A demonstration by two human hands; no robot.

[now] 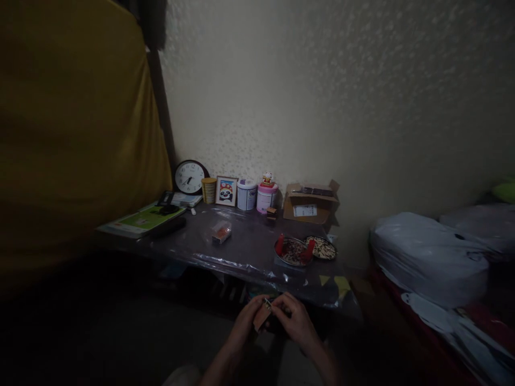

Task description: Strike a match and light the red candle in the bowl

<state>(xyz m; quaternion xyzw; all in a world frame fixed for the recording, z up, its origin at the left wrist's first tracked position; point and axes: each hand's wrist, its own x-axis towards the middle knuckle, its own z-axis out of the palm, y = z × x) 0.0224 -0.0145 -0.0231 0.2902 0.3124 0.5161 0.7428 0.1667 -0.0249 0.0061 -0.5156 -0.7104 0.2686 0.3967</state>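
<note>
Low in the view, in front of the table edge, my left hand [248, 317] is closed around a small flat orange-brown packet [261, 317], which is tilted. Pale and greenish bits [267, 305] show at the packet's upper end. My right hand [296, 320] meets that end with thumb and fingers pinched together; whatever lies between the fingertips is too small and dark to make out. Another small orange-brown packet [221, 234] rests on the table above my hands.
A plastic-covered table [249, 241] carries a dish of dark reddish bits [293, 252] with red plastic pieces, and a dish of pale slivers [322, 247]. Behind stand a clock [190, 177], a framed panda picture [226, 192], tubs [247, 195] and a cardboard box [308, 206]. White bags [426, 252] lie right.
</note>
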